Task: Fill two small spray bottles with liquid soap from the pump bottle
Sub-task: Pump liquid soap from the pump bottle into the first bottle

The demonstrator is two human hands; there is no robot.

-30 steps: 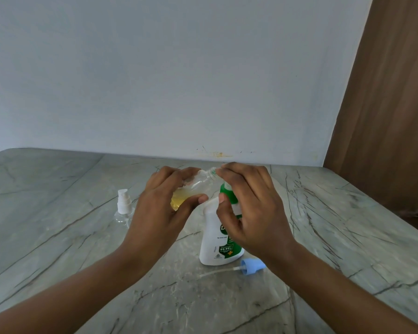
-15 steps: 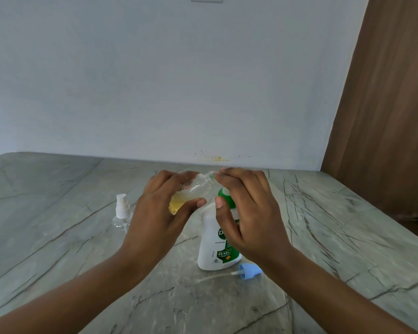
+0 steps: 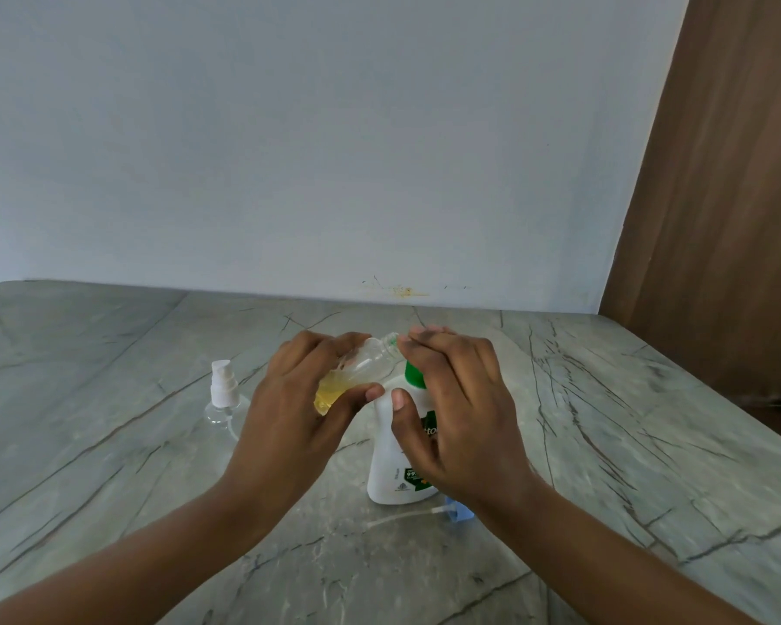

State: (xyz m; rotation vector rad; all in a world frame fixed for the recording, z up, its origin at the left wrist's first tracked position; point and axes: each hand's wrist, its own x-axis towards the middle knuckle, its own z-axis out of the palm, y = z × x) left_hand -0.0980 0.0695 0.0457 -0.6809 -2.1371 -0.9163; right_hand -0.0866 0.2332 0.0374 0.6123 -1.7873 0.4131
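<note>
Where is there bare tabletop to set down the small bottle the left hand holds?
Bare tabletop lies right of the pump bottle toward the wooden panel, left of the capped spray bottle, and in the far strip along the wall. Crowded: the middle, where the left hand, small bottle, right hand and blue spray cap cluster.

Views: you have one, the head camera.
Where it sits: on your head, above and behind your hands.
Which way it looks: forward and a bit down, over the table (image 3: 109, 444) to the pale wall (image 3: 334, 151) at the back.
How near: very near your arms, which come in from the bottom corners. Your left hand (image 3: 289, 417) and right hand (image 3: 465, 412) meet low in the middle, at the small bottle (image 3: 364, 365) and the pump bottle (image 3: 391, 462).
How wide: wide. It takes in the table from side to side and a brown wood panel (image 3: 718, 218) on your right.
</note>
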